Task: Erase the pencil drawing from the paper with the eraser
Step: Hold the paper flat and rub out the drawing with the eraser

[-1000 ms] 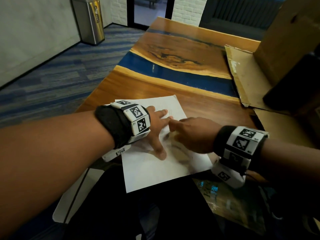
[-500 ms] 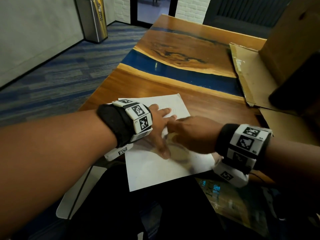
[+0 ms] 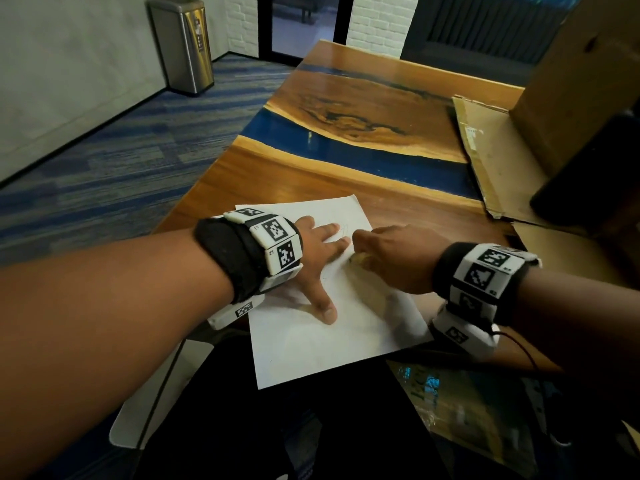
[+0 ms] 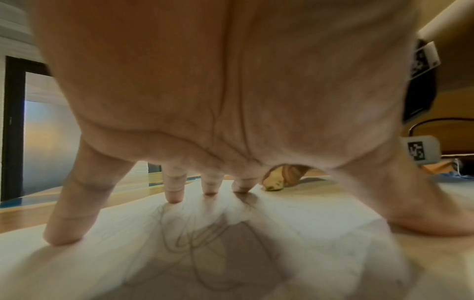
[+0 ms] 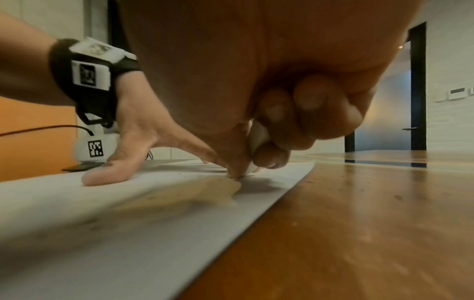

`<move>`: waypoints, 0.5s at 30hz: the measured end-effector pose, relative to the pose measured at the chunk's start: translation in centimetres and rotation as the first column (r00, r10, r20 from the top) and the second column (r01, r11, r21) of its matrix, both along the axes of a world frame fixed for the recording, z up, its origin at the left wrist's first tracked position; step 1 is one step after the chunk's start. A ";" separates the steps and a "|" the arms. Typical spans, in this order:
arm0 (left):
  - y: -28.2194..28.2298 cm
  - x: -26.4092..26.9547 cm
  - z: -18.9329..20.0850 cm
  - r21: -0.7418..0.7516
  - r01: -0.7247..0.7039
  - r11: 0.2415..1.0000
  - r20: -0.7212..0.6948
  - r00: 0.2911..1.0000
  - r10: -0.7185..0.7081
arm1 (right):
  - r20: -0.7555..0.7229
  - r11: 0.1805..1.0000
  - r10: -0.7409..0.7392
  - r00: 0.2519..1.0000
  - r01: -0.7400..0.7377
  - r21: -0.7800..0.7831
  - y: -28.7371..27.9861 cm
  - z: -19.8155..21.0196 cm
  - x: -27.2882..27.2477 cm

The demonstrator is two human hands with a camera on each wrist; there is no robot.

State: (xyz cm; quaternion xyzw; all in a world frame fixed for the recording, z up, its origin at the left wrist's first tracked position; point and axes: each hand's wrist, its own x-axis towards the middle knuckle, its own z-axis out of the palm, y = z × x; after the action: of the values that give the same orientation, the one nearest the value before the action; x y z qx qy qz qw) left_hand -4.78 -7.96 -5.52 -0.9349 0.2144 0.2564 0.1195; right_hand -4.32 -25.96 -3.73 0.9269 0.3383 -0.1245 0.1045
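Observation:
A white sheet of paper (image 3: 332, 337) lies on the wooden table (image 3: 277, 174) near its front edge. My left hand (image 3: 320, 252) lies flat on the paper with spread straight fingers, pressing it down. Faint pencil lines (image 4: 195, 239) show under that palm in the left wrist view. My right hand (image 3: 388, 254) has its fingers curled around a small white eraser (image 5: 257, 140), whose tip touches the paper just right of my left fingertips. The eraser is mostly hidden by the fingers.
Flattened cardboard (image 3: 485, 157) and a large cardboard box (image 3: 575, 84) stand on the table's right side. A steel bin (image 3: 183, 43) stands on the carpet at the far left. A crinkled plastic packet (image 3: 460, 410) lies below the table's front edge.
My right hand with the eraser has shifted a little along the paper beside my left fingertips. The left hand stays spread on the sheet.

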 end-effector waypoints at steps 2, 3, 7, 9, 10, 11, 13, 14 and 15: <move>0.0 -0.1 0.1 -0.008 -0.006 1.000 -0.008 1.000 0.006 | -0.045 0.999 0.045 0.998 -0.044 0.019 0.4 0.1 -1.4; 0.1 -0.2 0.0 -0.014 -0.011 1.000 -0.011 1.000 0.011 | -0.085 0.995 0.099 0.991 -0.097 0.028 0.7 0.0 -2.6; 0.3 -0.2 -0.2 -0.023 -0.005 1.000 -0.016 1.000 0.005 | -0.110 0.998 0.058 0.992 -0.059 -0.004 0.5 -0.1 -2.8; 0.3 -0.2 -0.2 -0.033 -0.008 0.999 -0.016 1.000 0.007 | -0.029 0.999 -0.039 0.999 0.038 -0.028 -0.2 -0.3 -0.1; 0.3 -0.3 -0.1 -0.036 -0.009 0.999 -0.016 1.000 0.009 | -0.003 0.998 -0.064 0.998 0.064 -0.026 -0.5 -0.4 0.8; 0.2 -0.4 -0.1 -0.038 -0.015 0.999 -0.015 1.000 0.014 | 0.008 0.996 -0.082 0.997 0.082 -0.025 -0.6 -0.5 1.3; 0.2 -0.4 -0.2 -0.051 -0.026 0.998 -0.016 1.000 0.025 | -0.001 0.995 -0.097 0.995 0.097 -0.007 -0.9 -1.0 1.7; 0.3 -0.4 -0.1 -0.065 -0.031 0.997 -0.018 0.999 0.029 | -0.011 0.995 -0.102 0.995 0.102 0.002 -1.0 -1.2 1.7; 0.3 -0.4 0.0 -0.080 -0.036 0.996 -0.019 0.999 0.035 | -0.010 0.994 -0.107 0.994 0.107 0.012 -1.0 -1.2 1.6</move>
State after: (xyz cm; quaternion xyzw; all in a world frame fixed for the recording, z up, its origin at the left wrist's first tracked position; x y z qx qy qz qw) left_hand -5.14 -7.63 -5.54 -0.9404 0.2088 0.2577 0.0753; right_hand -2.75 -26.96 -4.94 0.9437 0.2893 -0.1322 0.0905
